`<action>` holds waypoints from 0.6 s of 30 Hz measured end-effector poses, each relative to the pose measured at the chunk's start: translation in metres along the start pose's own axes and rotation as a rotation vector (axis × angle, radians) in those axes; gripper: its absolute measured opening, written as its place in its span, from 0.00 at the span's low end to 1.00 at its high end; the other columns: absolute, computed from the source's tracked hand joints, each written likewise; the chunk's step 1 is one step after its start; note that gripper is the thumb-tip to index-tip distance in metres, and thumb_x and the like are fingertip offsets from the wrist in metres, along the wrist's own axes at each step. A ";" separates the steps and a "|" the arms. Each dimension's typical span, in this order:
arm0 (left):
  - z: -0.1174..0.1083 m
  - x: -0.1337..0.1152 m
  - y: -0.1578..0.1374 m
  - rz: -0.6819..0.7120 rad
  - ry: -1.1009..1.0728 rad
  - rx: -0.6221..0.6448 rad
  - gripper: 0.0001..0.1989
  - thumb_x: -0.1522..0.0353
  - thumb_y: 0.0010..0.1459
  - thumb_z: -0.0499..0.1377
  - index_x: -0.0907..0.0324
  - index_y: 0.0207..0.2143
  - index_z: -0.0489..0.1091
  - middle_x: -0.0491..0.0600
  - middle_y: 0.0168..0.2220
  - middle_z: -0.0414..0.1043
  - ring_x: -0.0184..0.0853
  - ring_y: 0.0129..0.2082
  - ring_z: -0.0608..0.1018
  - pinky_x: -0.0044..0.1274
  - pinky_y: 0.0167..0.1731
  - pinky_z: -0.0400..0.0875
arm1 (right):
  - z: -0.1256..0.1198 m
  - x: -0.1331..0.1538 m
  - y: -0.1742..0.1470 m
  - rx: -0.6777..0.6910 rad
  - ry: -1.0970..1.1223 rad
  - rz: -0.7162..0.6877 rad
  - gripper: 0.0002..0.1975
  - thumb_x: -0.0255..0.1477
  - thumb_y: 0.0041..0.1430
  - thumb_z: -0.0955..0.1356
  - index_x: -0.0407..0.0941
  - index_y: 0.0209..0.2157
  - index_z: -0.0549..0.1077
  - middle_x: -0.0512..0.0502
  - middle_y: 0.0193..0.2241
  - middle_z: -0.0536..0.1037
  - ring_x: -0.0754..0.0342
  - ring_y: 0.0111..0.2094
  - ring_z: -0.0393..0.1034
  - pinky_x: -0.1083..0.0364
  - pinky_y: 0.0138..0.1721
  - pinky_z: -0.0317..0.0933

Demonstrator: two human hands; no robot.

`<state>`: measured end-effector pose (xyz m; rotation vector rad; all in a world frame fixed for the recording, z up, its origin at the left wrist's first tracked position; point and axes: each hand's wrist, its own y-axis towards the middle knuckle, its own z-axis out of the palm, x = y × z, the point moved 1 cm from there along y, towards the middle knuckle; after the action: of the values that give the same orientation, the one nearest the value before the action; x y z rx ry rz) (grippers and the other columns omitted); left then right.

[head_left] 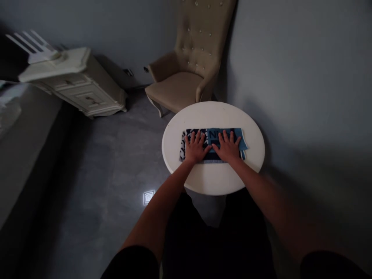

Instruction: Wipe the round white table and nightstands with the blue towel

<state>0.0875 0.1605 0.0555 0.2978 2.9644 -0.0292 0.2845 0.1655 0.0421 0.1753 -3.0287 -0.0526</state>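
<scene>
A folded cloth, knitted or woven in dark navy, blue and white with part of some lettering showing, lies on a round white table. It looks like a scarf or towel; I cannot tell which. My left hand rests flat on its black-and-white patterned left half, fingers spread. On the blue right half lies my right hand, also flat with fingers apart. The two thumbs nearly meet at the middle of the cloth. At the right end, a blue corner sticks out past the layers below.
Behind the table stands a tan button-backed armchair. A white bedside cabinet carrying a white router with antennas is at the left. The grey wall is close on the right. A bright patterned light patch shows on the floor.
</scene>
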 end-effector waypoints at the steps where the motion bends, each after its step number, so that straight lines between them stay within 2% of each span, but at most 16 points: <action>1: 0.002 -0.001 -0.022 0.001 0.010 0.000 0.41 0.44 0.78 0.46 0.49 0.85 0.55 0.50 0.86 0.45 0.53 0.86 0.47 0.53 0.82 0.37 | 0.000 0.005 -0.023 0.001 -0.003 -0.005 0.43 0.55 0.79 0.57 0.43 0.82 0.60 0.32 0.84 0.50 0.19 0.83 0.40 0.13 0.76 0.38; 6: 0.024 -0.002 -0.128 0.022 0.023 -0.041 0.40 0.42 0.76 0.51 0.43 0.83 0.58 0.49 0.85 0.47 0.57 0.85 0.49 0.57 0.82 0.42 | 0.007 0.027 -0.130 0.053 -0.015 -0.044 0.42 0.53 0.79 0.57 0.42 0.82 0.61 0.34 0.84 0.48 0.19 0.84 0.38 0.13 0.76 0.38; 10: 0.037 0.000 -0.186 0.048 0.008 -0.087 0.38 0.42 0.74 0.57 0.41 0.80 0.65 0.54 0.85 0.50 0.65 0.84 0.52 0.65 0.78 0.47 | 0.014 0.037 -0.184 0.071 -0.018 -0.033 0.42 0.52 0.79 0.59 0.41 0.81 0.62 0.34 0.84 0.48 0.18 0.83 0.38 0.12 0.76 0.37; 12: 0.038 0.000 -0.200 0.051 0.002 -0.104 0.37 0.42 0.74 0.58 0.41 0.79 0.67 0.54 0.85 0.50 0.65 0.84 0.53 0.66 0.78 0.47 | 0.015 0.038 -0.194 0.044 -0.008 -0.066 0.41 0.53 0.78 0.61 0.43 0.80 0.65 0.35 0.84 0.50 0.17 0.83 0.37 0.12 0.76 0.35; 14: 0.035 -0.002 -0.204 0.059 0.002 -0.108 0.35 0.46 0.75 0.59 0.43 0.79 0.68 0.52 0.85 0.50 0.63 0.84 0.52 0.64 0.79 0.45 | 0.015 0.038 -0.195 0.017 0.012 -0.175 0.38 0.51 0.78 0.62 0.48 0.80 0.66 0.39 0.85 0.49 0.19 0.84 0.34 0.12 0.76 0.31; 16: 0.033 -0.003 -0.201 0.079 0.002 -0.095 0.34 0.50 0.76 0.58 0.45 0.79 0.67 0.50 0.85 0.49 0.59 0.85 0.51 0.61 0.81 0.43 | 0.017 0.038 -0.189 0.022 0.039 -0.300 0.35 0.48 0.80 0.62 0.52 0.81 0.65 0.44 0.85 0.48 0.24 0.85 0.33 0.14 0.78 0.30; 18: 0.033 -0.002 -0.193 0.089 -0.004 -0.073 0.33 0.53 0.78 0.55 0.47 0.80 0.66 0.47 0.85 0.49 0.55 0.85 0.50 0.60 0.81 0.43 | 0.020 0.039 -0.179 0.047 0.063 -0.366 0.34 0.46 0.81 0.60 0.52 0.81 0.64 0.46 0.84 0.50 0.28 0.85 0.35 0.16 0.79 0.31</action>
<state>0.0564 -0.0306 0.0244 0.4192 2.9368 0.0887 0.2637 -0.0160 0.0187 0.7181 -2.8944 -0.0053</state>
